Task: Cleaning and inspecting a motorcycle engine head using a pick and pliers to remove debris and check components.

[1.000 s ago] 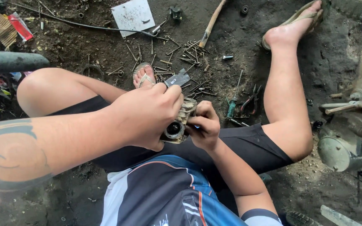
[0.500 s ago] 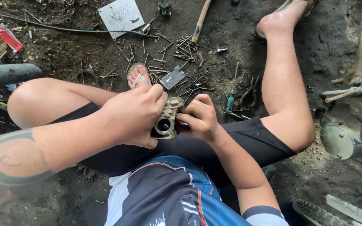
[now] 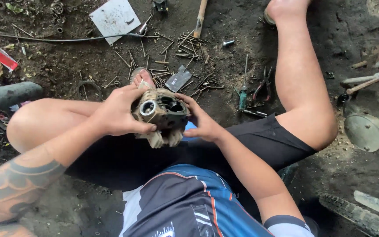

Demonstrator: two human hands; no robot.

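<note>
Clearly the work centres on a grimy metal engine part, held up over the lap at the middle of the frame by a person sitting on the dirt floor. The left hand wraps its left side, fingers curled over the top and thumb pressed along the lower front, just below a round steel-ringed opening that faces the camera. The right hand cups the right side with fingers spread against the dark casting. Judging by the open bore and exposed cavity, the part looks already stripped of some fittings; whether more must come off or go back in cannot be told from this view. Loose bolts and nails lie scattered at upper centre, with a small flat metal plate among them, a green-handled screwdriver and pliers to the right. For packaging, a red flat packet lies at the upper left edge, and a pale grey square sheet sits at upper centre-left.
</note>
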